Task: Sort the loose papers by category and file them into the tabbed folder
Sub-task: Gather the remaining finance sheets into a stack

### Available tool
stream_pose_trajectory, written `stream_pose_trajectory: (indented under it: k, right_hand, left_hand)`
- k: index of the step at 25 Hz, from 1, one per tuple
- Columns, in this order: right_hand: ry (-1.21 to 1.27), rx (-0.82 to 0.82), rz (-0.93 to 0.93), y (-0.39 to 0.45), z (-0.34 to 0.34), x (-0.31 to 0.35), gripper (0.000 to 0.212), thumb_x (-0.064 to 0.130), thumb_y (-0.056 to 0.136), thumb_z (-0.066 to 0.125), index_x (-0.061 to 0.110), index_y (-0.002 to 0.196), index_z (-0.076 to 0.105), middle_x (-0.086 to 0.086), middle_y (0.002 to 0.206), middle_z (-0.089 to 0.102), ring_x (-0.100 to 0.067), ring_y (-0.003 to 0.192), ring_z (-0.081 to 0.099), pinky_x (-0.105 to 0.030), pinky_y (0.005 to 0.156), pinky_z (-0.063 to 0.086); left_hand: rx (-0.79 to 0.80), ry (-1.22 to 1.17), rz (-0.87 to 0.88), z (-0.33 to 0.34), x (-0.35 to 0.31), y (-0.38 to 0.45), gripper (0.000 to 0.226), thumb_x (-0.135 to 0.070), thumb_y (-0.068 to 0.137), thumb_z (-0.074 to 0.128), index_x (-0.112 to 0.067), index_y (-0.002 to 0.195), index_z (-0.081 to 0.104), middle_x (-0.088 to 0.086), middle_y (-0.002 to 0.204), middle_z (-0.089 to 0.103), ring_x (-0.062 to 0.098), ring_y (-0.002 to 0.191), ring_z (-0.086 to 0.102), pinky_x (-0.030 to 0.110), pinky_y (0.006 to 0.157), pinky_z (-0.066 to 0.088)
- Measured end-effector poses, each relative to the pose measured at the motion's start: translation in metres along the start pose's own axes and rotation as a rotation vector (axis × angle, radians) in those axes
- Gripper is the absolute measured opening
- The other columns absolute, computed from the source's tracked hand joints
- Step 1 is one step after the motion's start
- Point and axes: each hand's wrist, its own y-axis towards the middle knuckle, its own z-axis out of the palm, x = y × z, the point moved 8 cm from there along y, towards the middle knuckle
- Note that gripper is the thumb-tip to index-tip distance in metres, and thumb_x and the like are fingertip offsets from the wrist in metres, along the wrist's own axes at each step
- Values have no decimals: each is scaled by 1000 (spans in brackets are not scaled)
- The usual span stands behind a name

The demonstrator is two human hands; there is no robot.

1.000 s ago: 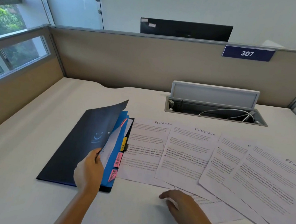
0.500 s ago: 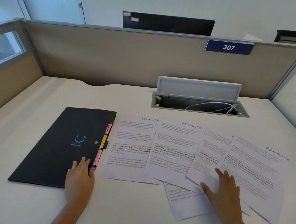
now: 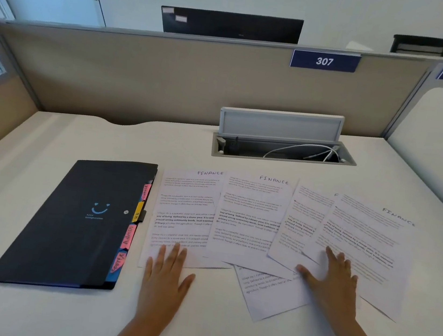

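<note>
A dark tabbed folder [image 3: 75,222] lies closed on the left of the desk, with pink and yellow tabs [image 3: 130,236] showing along its right edge. To its right, several printed sheets fan out, overlapping; the leftmost sheet [image 3: 185,205] and the one beside it [image 3: 250,216] are headed FINANCE, as is the rightmost sheet [image 3: 365,243]. My left hand [image 3: 165,273] lies flat with fingers spread on the bottom edge of the leftmost sheet. My right hand [image 3: 332,278] presses flat on the right-hand sheets. A further sheet [image 3: 268,292] pokes out below the fan.
An open cable box [image 3: 281,150] with white wires sits in the desk behind the papers, its lid up. Beige partition walls [image 3: 169,82] close off the back and left. The neighbouring desk lies to the right.
The folder cover went from lifted to closed flat. My left hand left the folder and moved right onto the leftmost sheet. My right hand slid right and up onto the right-hand sheets.
</note>
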Motion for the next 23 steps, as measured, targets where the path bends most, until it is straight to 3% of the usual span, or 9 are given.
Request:
stream_pose_trajectory:
  k: [3, 6, 9, 13, 16, 18, 20, 23]
  right_hand:
    - [42, -8, 23, 7, -6, -9, 97, 63, 73, 55, 19, 147, 12, -12, 156, 6, -28, 144, 5, -45, 116, 5]
    - [58, -44, 52, 15, -18, -19, 95, 60, 71, 61, 18, 146, 20, -10, 154, 19, -27, 142, 19, -44, 114, 17]
    - [22, -115, -4, 17, -26, -14, 78, 54, 75, 62, 15, 138, 37, -10, 143, 42, -29, 132, 40, -45, 107, 34]
    - [39, -219, -39, 11, -28, -9, 50, 30, 87, 58, 8, 131, 48, -13, 131, 55, -33, 120, 51, -45, 100, 40]
    - [-56, -350, -92, 7, -31, -4, 35, 18, 88, 56, 3, 119, 57, -19, 112, 65, -38, 100, 60, -45, 86, 48]
    - [-64, -416, -98, 5, -38, -5, 24, 16, 89, 55, 2, 106, 64, -19, 94, 69, -39, 84, 62, -43, 74, 49]
    - [30, -446, -18, 6, -50, -10, 26, 20, 92, 49, 1, 98, 65, -18, 78, 66, -36, 68, 58, -36, 64, 45]
    - [274, -520, -6, 2, -65, -4, 26, 20, 93, 48, -1, 97, 63, -18, 81, 66, -30, 65, 54, -32, 61, 44]
  left_hand:
    - [53, -1, -33, 2, -4, 1, 76, -58, 90, -1, -19, 133, 48, 2, 138, 50, 29, 126, 47, 43, 99, 32]
    - [59, -12, -21, -2, -5, -5, 69, -52, 94, 4, -18, 126, 54, 3, 129, 59, 28, 117, 57, 43, 92, 41]
    - [76, -69, 6, -5, -10, -10, 67, -50, 94, 4, -21, 123, 56, 0, 125, 62, 25, 112, 61, 40, 87, 48]
    - [88, -102, 22, -7, -11, -17, 69, -50, 93, 3, -23, 117, 61, -3, 119, 66, 21, 104, 65, 39, 78, 54]
    - [53, -120, 36, -9, -10, -24, 72, -49, 94, 1, -24, 111, 66, -6, 115, 67, 17, 98, 67, 37, 74, 56]
    - [32, -147, 48, -13, -11, -26, 66, -46, 94, 6, -24, 109, 67, -8, 113, 68, 15, 97, 67, 34, 73, 56]
    - [34, -176, 65, -17, -12, -27, 50, -44, 89, 24, -26, 107, 67, -9, 114, 68, 15, 97, 67, 33, 73, 55]
    - [18, -236, 59, -18, -7, -28, 50, -49, 88, 27, -26, 105, 67, -7, 115, 67, 17, 100, 66, 36, 75, 54]
